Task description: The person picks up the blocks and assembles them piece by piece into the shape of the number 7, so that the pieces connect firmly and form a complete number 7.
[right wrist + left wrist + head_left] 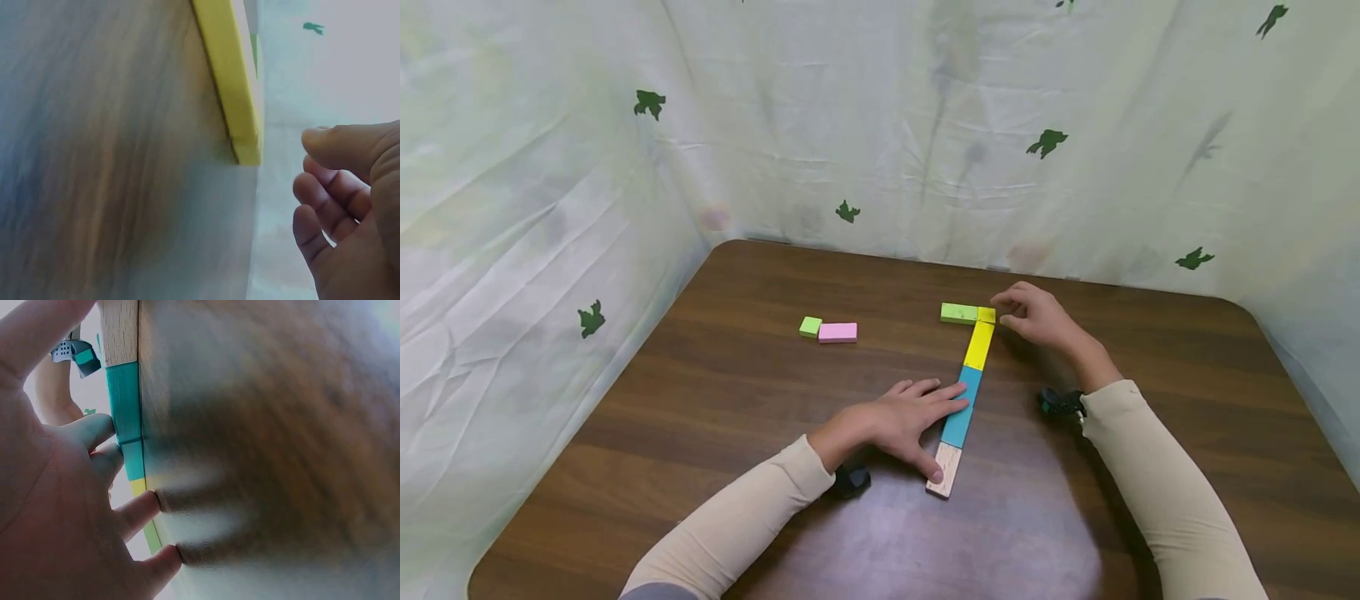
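Note:
A row of flat blocks runs away from me: a plain wooden block [946,471], a blue section [957,429] with a seam, a yellow block [978,346] and a small yellow block [987,315]. From that far end a light green block [958,313] extends left. My left hand [901,421] lies spread, thumb on the wooden block and fingertips on the blue section; other fingertips touch the table in the left wrist view. Just right of the small yellow block, my right hand [1036,317] hovers with loosely bent fingers. Nothing shows between them in the right wrist view.
Left of the row, a small green block [810,327] and a pink block [838,332] sit side by side on the brown wooden table [737,367]. Pale cloth [880,125] with green leaf shapes hangs behind the far edge and at the sides.

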The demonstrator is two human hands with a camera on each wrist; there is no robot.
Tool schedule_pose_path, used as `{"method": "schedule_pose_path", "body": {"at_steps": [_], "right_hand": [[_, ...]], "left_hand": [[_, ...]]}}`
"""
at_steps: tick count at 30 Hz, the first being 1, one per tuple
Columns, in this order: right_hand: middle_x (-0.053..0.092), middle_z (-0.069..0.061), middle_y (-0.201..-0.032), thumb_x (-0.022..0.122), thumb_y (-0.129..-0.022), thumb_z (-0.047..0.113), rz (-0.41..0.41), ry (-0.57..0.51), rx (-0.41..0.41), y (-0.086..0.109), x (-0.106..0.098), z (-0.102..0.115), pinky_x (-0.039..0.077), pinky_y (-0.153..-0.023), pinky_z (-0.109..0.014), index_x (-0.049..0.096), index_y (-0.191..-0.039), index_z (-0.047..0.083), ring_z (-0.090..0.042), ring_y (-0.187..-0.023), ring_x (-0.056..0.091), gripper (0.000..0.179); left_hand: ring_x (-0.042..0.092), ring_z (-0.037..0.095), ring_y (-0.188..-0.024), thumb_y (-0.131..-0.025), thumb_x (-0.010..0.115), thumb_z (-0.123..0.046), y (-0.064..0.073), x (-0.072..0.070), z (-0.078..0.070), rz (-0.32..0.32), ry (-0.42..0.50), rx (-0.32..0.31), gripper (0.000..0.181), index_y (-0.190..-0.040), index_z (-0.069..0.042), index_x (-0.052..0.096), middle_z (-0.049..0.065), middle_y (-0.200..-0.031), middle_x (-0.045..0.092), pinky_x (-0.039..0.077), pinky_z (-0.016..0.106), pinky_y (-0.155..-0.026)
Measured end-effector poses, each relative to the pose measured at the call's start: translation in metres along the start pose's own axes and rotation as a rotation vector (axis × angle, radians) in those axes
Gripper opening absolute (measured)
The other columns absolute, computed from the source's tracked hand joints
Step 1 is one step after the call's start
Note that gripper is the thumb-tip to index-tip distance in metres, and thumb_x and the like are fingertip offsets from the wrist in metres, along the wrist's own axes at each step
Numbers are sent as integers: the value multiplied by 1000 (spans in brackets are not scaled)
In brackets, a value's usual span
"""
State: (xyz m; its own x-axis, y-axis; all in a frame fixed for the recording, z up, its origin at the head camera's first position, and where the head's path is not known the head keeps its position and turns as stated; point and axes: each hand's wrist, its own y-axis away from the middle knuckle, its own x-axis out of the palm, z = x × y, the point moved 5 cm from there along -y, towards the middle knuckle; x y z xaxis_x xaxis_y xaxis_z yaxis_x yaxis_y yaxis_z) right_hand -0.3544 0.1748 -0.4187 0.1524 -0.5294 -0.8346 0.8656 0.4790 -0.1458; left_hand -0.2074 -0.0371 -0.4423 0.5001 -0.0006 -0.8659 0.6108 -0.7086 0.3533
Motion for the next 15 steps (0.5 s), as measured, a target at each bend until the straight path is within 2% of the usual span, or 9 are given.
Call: {"method": "schedule_pose_path", "body": {"at_steps": [6, 15], "right_hand": [[61, -17, -116, 64, -91, 1, 43, 3, -43, -12, 10, 10, 54, -87, -48, 68, -122, 1, -32, -99, 61, 31], [63, -18, -115, 67, -89, 1, 65, 18, -90, -24, 17, 17, 54, -87, -48, 69, -120, 1, -32, -100, 60, 31]], "left_hand": [[7, 23, -157, -78, 74, -63, -1, 2, 2, 6, 6, -6, 105, -160, -34, 15, -18, -168, 0, 11, 52, -125], [7, 23, -157, -78, 74, -63, -1, 2, 3, 0, 16, 1, 105, -160, -35, 15, -19, -168, 0, 11, 53, -125]]}}
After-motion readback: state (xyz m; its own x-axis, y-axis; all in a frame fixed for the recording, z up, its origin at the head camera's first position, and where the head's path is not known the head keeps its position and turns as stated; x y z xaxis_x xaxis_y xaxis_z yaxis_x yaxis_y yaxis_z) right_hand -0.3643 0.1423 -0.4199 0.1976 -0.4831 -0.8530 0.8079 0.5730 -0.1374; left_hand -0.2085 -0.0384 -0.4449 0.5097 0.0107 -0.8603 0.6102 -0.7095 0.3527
